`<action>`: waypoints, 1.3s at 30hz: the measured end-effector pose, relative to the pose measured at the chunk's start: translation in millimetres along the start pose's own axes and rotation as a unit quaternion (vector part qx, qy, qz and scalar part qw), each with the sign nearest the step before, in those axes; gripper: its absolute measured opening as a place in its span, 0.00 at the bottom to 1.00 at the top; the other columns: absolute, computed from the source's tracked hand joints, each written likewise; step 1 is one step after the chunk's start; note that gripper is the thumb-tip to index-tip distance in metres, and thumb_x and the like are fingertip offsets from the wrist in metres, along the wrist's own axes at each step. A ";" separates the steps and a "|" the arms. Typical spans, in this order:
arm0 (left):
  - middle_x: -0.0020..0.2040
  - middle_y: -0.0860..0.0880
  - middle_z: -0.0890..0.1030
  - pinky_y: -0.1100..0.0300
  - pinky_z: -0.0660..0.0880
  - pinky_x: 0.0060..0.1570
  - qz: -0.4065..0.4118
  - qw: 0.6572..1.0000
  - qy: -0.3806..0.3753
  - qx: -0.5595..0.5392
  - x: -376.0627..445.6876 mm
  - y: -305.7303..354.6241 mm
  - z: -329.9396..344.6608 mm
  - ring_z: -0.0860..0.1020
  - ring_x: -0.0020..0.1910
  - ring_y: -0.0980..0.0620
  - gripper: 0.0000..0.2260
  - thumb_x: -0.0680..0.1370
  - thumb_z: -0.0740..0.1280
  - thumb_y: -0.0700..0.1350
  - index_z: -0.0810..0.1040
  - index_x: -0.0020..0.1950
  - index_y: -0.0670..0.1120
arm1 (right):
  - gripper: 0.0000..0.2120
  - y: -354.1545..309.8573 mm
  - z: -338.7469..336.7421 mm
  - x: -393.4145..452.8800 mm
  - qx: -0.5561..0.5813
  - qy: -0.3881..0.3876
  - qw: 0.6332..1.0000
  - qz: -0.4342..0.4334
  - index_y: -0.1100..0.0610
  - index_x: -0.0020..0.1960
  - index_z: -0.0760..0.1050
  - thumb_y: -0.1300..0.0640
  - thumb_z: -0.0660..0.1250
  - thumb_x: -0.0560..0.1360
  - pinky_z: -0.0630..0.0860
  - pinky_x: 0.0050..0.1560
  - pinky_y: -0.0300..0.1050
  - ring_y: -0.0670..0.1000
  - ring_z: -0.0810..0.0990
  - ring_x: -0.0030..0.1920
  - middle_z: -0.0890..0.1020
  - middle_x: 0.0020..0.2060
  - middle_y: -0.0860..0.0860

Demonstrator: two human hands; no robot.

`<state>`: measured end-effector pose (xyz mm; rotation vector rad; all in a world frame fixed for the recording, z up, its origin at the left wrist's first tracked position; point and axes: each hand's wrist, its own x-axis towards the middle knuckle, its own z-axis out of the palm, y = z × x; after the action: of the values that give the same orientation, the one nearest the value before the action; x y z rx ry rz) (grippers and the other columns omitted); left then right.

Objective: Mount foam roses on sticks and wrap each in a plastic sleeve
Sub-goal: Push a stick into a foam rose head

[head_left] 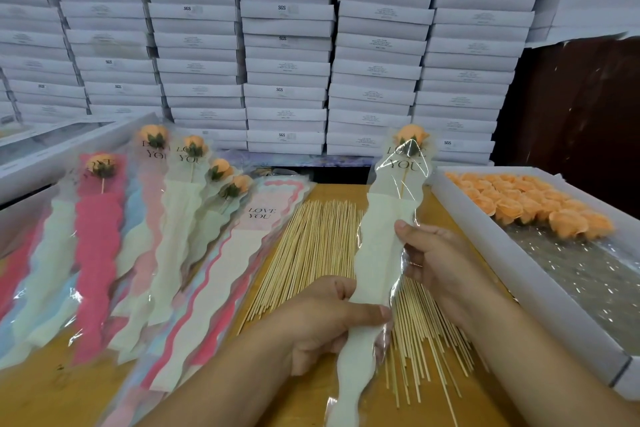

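Both hands grasp a sleeved orange rose (410, 135) held above the sticks (322, 239): left hand (332, 319) low, right hand (433, 260) higher. The sleeve's (377, 263) near end is cut off. Wooden tabletop (52, 388); white boxes (287, 45) stacked far behind.

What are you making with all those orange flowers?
A person is making wrapped roses. Both the left hand and right hand hold a sleeved rose upright over the sticks. Finished ones lie to the left; loose roses wait in the tray on the right.
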<state>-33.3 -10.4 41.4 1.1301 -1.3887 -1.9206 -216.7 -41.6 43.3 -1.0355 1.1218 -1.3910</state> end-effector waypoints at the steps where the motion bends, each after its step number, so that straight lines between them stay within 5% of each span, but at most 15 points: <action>1: 0.41 0.43 0.84 0.54 0.82 0.41 -0.001 1.000 0.001 -0.001 0.4 -0.2 -0.2 0.82 0.36 0.48 0.07 0.76 0.73 0.37 0.80 0.53 0.40 | 0.10 -0.1 -0.4 0.5 0.002 -0.003 1.000 0.000 0.60 0.49 0.84 0.56 0.67 0.80 0.79 0.34 0.39 0.49 0.86 0.39 0.87 0.44 0.55; 8: 0.42 0.41 0.83 0.54 0.82 0.41 -0.007 0.999 -0.023 -0.025 1.1 -1.6 0.4 0.82 0.38 0.46 0.07 0.78 0.71 0.38 0.77 0.54 0.41 | 0.10 0.6 -2.5 3.3 0.000 0.001 1.000 -0.010 0.59 0.44 0.85 0.57 0.68 0.79 0.77 0.30 0.36 0.43 0.81 0.31 0.86 0.38 0.51; 14: 0.41 0.42 0.83 0.55 0.82 0.37 0.017 0.999 -0.018 -0.028 0.5 -2.1 -1.1 0.82 0.35 0.48 0.07 0.77 0.73 0.38 0.79 0.53 0.39 | 0.11 1.1 -2.9 3.4 0.004 -0.015 1.000 -0.015 0.59 0.49 0.85 0.54 0.67 0.80 0.79 0.34 0.39 0.48 0.85 0.37 0.87 0.42 0.54; 19: 0.37 0.43 0.83 0.57 0.81 0.35 0.061 0.996 0.014 -0.060 -3.3 3.5 -3.9 0.81 0.33 0.49 0.03 0.78 0.70 0.36 0.79 0.51 0.39 | 0.17 -1.7 0.0 4.5 0.040 -0.010 0.999 0.004 0.57 0.48 0.81 0.48 0.60 0.82 0.78 0.30 0.39 0.47 0.82 0.33 0.85 0.37 0.52; 27: 0.38 0.43 0.84 0.59 0.80 0.32 0.187 0.971 0.140 -0.046 -24.1 47.6 -32.7 0.82 0.33 0.50 0.04 0.74 0.72 0.42 0.82 0.46 0.42 | 0.19 0.7 -5.2 5.9 0.014 -0.017 1.000 0.021 0.59 0.56 0.80 0.48 0.55 0.84 0.78 0.30 0.37 0.46 0.84 0.35 0.87 0.45 0.56; 29: 0.37 0.45 0.84 0.60 0.79 0.30 0.188 0.965 0.181 -0.037 -31.7 63.3 -50.8 0.83 0.32 0.52 0.09 0.71 0.73 0.43 0.81 0.48 0.41 | 0.18 1.3 -5.7 6.2 0.010 -0.017 0.999 0.026 0.59 0.57 0.80 0.49 0.56 0.84 0.78 0.30 0.37 0.47 0.84 0.36 0.87 0.46 0.56; 32: 0.33 0.48 0.84 0.64 0.76 0.26 0.184 0.947 0.263 -0.004 -41.0 77.5 -90.8 0.81 0.28 0.55 0.05 0.75 0.73 0.42 0.81 0.48 0.42 | 0.18 1.4 -6.2 6.5 0.011 -0.013 0.999 0.026 0.59 0.57 0.80 0.49 0.57 0.84 0.78 0.30 0.38 0.47 0.84 0.36 0.87 0.46 0.56; 36: 0.39 0.46 0.82 0.60 0.76 0.37 0.172 0.912 0.370 0.050 -52.1 75.0 -159.3 0.79 0.35 0.51 0.05 0.78 0.70 0.41 0.80 0.53 0.41 | 0.16 0.7 -4.1 5.5 0.002 -0.011 1.000 0.023 0.59 0.57 0.80 0.51 0.58 0.83 0.78 0.30 0.38 0.47 0.84 0.36 0.87 0.45 0.56; 39: 0.32 0.46 0.77 0.68 0.72 0.25 0.144 0.889 0.432 0.052 -64.2 65.9 -204.0 0.75 0.25 0.54 0.03 0.79 0.70 0.39 0.77 0.47 0.41 | 0.14 -0.4 -1.0 3.9 0.001 -0.009 1.000 0.025 0.60 0.56 0.80 0.53 0.59 0.82 0.77 0.29 0.38 0.47 0.84 0.34 0.87 0.43 0.56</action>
<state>169.3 -87.0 97.5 1.4690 -1.0528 -0.9212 -218.1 -45.3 43.5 -1.0106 1.1259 -1.3400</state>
